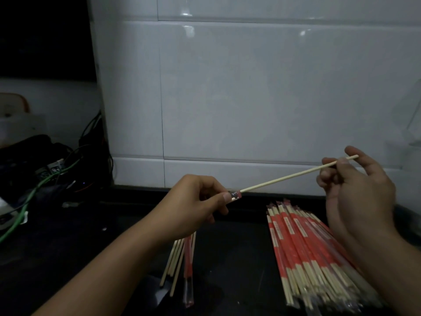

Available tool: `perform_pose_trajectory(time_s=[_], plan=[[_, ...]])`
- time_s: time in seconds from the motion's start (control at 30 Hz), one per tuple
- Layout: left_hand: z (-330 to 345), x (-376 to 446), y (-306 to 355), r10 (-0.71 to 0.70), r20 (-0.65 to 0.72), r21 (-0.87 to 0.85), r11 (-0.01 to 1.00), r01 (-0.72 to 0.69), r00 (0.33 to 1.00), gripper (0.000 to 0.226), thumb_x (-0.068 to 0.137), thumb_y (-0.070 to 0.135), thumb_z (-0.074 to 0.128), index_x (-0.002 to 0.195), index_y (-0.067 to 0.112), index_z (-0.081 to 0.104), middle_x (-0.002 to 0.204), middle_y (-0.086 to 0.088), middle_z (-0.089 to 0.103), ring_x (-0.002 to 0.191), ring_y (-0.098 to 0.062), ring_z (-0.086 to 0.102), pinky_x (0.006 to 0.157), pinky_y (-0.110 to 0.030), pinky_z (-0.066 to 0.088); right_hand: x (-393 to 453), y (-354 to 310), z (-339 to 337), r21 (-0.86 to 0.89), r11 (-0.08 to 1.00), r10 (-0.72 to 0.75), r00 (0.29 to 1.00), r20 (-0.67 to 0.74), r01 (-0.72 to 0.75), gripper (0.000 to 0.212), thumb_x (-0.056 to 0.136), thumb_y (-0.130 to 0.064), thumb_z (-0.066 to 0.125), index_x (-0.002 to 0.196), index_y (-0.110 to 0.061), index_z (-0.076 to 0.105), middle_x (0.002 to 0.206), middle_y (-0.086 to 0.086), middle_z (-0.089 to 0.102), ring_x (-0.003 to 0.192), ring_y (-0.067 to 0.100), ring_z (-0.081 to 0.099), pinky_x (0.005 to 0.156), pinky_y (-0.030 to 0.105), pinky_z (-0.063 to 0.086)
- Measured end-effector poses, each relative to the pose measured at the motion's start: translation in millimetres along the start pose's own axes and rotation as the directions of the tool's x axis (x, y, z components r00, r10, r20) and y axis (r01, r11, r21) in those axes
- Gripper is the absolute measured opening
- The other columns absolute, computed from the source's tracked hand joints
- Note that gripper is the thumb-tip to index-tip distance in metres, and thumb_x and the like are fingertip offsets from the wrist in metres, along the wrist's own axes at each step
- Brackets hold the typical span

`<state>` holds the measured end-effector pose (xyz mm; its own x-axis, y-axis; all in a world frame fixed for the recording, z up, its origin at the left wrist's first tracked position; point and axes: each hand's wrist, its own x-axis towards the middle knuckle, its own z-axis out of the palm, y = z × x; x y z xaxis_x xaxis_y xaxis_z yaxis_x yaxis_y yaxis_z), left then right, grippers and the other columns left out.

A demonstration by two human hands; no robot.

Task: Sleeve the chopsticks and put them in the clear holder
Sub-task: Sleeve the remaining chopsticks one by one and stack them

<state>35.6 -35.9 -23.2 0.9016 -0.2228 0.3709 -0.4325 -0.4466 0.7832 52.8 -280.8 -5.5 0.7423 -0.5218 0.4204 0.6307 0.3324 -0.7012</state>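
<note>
My left hand (pixel 196 201) pinches the open end of a red and clear sleeve (pixel 234 195) between thumb and fingers. A bare wooden chopstick (pixel 284 177) runs from the sleeve's mouth up and to the right. My right hand (pixel 357 190) pinches its far end near the tip. Both hands are raised above the dark counter (pixel 237 252). Below my left wrist lie several bare chopsticks (pixel 175 256) and an empty red sleeve (pixel 188 270). A large pile of sleeved chopsticks (pixel 305 252) lies under my right forearm. At the right edge stands a faint clear shape (pixel 413 131) that I cannot identify.
A white tiled wall (pixel 250 87) rises right behind the counter. At the left sit tangled black and green cables (pixel 45 176) and dark gear. A white object with an orange rim (pixel 13 110) stands further back on the left.
</note>
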Motion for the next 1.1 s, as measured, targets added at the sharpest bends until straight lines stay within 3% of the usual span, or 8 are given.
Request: perform_pose_trajectory(time_s=[0.7,0.93,1.0,1.1], plan=[[1.7,-0.6,-0.9,-0.003,0.013,0.035,0.999,0.003,1.0,0.01,0.095,0.027,0.064,0.09,0.024,0.071,0.077,0.004,0.075,0.063,-0.012,0.067,0.065,-0.025,0.056,-7.3,2.2,1.3,0.016,0.999,0.026,0.998,0.064,-0.027,0.028,0.101,-0.001,0.044,0.124,-0.013,0.056,0.087,0.014,0.063,0.056,0.009,0.056,0.057,0.021,0.05],[4.3,0.8,-1.7,0.005,0.011,0.005,1.0,-0.005,1.0,0.01,0.095,0.027,0.064,0.088,0.024,0.072,0.077,0.002,0.075,0.061,-0.012,0.065,0.061,-0.023,0.051,-10.2,7.7,5.3,0.014,0.998,0.066,0.992,0.109,-0.068,0.025,0.099,0.003,0.044,0.113,-0.013,0.056,0.08,0.012,0.063,0.051,0.011,0.057,0.052,0.021,0.049],[4.9,2.1,-0.1,0.013,0.003,-0.002,1.0,-0.013,1.0,0.01,0.095,0.026,0.064,0.089,0.023,0.072,0.077,0.002,0.075,0.061,-0.012,0.065,0.06,-0.023,0.051,-12.9,9.1,6.4,-0.068,0.996,0.063,0.986,0.153,-0.053,0.022,0.099,0.0,0.047,0.108,-0.015,0.059,0.078,0.01,0.066,0.051,0.012,0.059,0.049,0.021,0.049],[4.8,1.3,0.7,0.017,-0.017,0.0,1.0,-0.017,1.0,0.01,0.094,0.026,0.065,0.089,0.023,0.073,0.076,0.002,0.075,0.062,-0.013,0.066,0.061,-0.023,0.053,-24.3,16.0,5.8,-0.37,0.924,0.031,0.948,0.318,0.094,0.02,0.099,-0.008,0.054,0.109,-0.02,0.066,0.073,0.01,0.067,0.052,0.01,0.058,0.05,0.02,0.048]])
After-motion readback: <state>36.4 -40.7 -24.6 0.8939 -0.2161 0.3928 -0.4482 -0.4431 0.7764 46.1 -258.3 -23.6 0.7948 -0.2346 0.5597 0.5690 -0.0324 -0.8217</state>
